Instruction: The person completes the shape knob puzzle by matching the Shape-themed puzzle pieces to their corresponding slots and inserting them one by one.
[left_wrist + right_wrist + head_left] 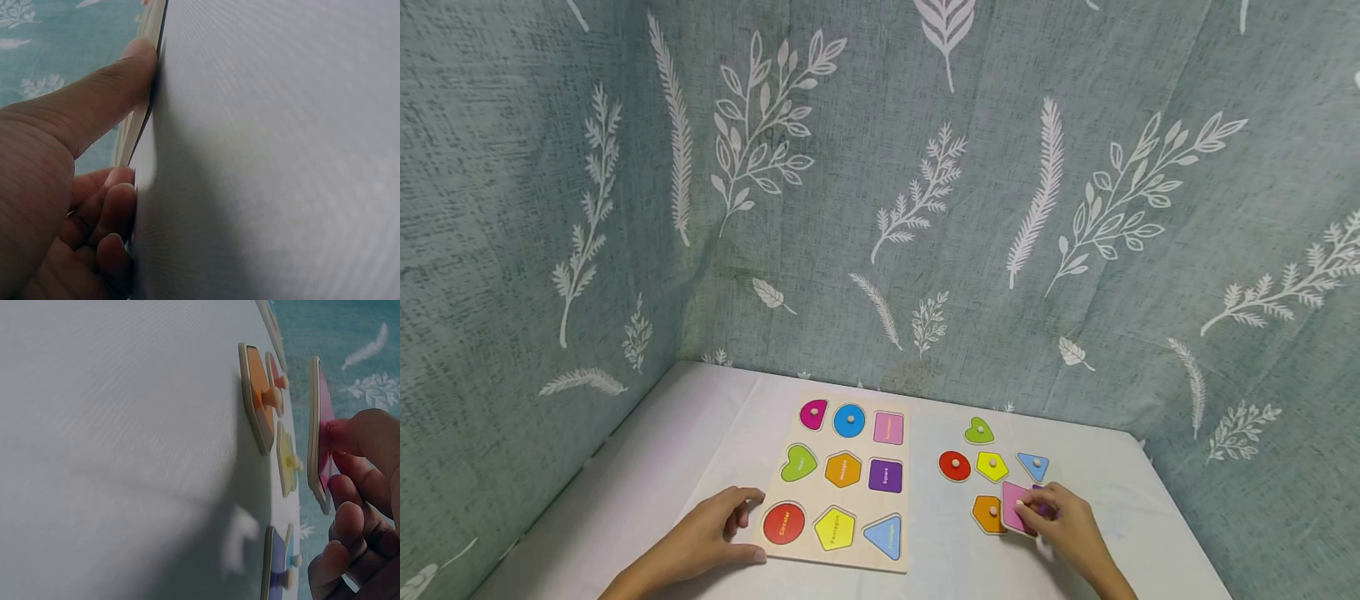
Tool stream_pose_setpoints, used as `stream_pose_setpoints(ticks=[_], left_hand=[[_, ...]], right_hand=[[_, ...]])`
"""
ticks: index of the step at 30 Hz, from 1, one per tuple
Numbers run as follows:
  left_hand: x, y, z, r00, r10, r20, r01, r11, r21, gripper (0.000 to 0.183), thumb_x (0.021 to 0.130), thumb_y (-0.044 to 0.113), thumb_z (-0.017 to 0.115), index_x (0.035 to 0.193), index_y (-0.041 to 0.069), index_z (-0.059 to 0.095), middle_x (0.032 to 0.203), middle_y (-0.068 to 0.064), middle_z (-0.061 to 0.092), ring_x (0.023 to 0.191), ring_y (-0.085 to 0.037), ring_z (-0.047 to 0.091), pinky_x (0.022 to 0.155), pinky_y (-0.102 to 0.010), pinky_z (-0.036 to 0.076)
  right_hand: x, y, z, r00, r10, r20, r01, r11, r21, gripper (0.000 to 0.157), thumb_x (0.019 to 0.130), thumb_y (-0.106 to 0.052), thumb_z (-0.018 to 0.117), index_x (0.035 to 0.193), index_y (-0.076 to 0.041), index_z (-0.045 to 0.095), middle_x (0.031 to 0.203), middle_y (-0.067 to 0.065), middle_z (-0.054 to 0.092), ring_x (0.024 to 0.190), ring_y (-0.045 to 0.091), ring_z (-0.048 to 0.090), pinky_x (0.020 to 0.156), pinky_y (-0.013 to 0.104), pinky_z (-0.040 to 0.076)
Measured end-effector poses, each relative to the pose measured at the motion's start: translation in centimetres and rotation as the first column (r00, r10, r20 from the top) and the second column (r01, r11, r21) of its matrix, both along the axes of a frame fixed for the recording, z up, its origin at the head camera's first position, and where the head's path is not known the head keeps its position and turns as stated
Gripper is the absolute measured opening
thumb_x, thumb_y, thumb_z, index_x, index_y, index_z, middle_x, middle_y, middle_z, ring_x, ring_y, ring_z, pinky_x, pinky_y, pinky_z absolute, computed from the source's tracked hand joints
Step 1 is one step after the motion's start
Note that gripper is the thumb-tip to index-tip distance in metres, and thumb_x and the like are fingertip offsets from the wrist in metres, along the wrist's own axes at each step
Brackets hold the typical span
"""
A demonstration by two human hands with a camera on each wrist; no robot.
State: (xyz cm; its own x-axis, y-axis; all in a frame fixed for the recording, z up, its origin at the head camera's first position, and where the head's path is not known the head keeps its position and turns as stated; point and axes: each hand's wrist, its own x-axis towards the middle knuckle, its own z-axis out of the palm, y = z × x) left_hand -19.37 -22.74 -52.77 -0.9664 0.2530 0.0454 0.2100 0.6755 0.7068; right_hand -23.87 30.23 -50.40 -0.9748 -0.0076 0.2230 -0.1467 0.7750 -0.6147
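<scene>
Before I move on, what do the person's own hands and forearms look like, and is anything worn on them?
Both are ordinary bare human hands, five-fingered type, with no robot parts: the bare left hand and the bare right hand. No glove, ring, sleeve, cable or marking shows on them or on the visible bits of forearm. Some fingers are partly hidden.

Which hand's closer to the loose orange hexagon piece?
Right. The right hand is just right of the orange piece, holding the pink piece; the left hand is farther off, at the left edge of the board.
</scene>
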Motion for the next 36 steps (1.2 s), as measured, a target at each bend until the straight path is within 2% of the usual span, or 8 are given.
stream_pose_setpoints(ticks=[10, 18, 28, 36], left_hand=[[-0.1, 0.1, -0.2, 1.000, 0.009, 0.000, -0.009, 1.000, 0.007, 0.076, 0.065, 0.036, 0.098, 0.123, 0.002, 0.063, 0.085, 0.003, 0.049, 0.074, -0.006, 0.046, 0.063, -0.023, 0.042], [0.0, 0.0, -0.2, 1.000, 0.006, -0.010, -0.006, 1.000, 0.004, 0.076, 0.065, 0.036, 0.098, 0.123, 0.002, 0.063, 0.085, 0.003, 0.049, 0.074, -0.006, 0.046, 0.063, -0.023, 0.042], [0.2, 0.0, -0.1, 1.000, 0.007, -0.014, -0.007, 1.000, -0.007, 0.076, 0.066, 0.038, 0.097, 0.123, 0.002, 0.063, 0.085, 0.004, 0.049, 0.074, -0.006, 0.046, 0.063, -0.023, 0.042], [0.1, -0.1, -0.2, 1.000, 0.009, -0.024, -0.009, 1.000, -0.018, 0.077, 0.065, 0.039, 0.097, 0.124, 0.003, 0.063, 0.085, 0.004, 0.049, 0.074, -0.006, 0.046, 0.064, -0.022, 0.043]], right_hand=[[-1.3, -1.0, -0.3, 0.999, 0.013, 0.035, -0.013, 1.000, 0.004, 0.012, 0.084, -0.024, 0.087, 0.087, -0.016, 0.077, 0.080, -0.006, 0.058, 0.071, 0.010, 0.053, 0.062, 0.024, 0.045], [-2.3, -1.9, -0.3, 0.998, 0.062, -0.004, -0.062, 0.998, 0.002, 0.011, 0.084, -0.022, 0.087, 0.085, -0.018, 0.076, 0.079, -0.008, 0.059, 0.070, 0.009, 0.053, 0.064, 0.025, 0.045], [-3.2, -3.3, -0.2, 0.997, 0.081, 0.004, -0.081, 0.997, 0.018, 0.011, 0.084, -0.023, 0.087, 0.084, -0.019, 0.076, 0.080, -0.009, 0.059, 0.068, 0.010, 0.052, 0.058, 0.025, 0.045], [-4.4, -4.3, -0.1, 0.992, 0.128, 0.011, -0.128, 0.992, 0.009, 0.010, 0.087, -0.024, 0.085, 0.085, -0.019, 0.077, 0.080, -0.007, 0.059, 0.068, 0.012, 0.051, 0.059, 0.024, 0.044]])
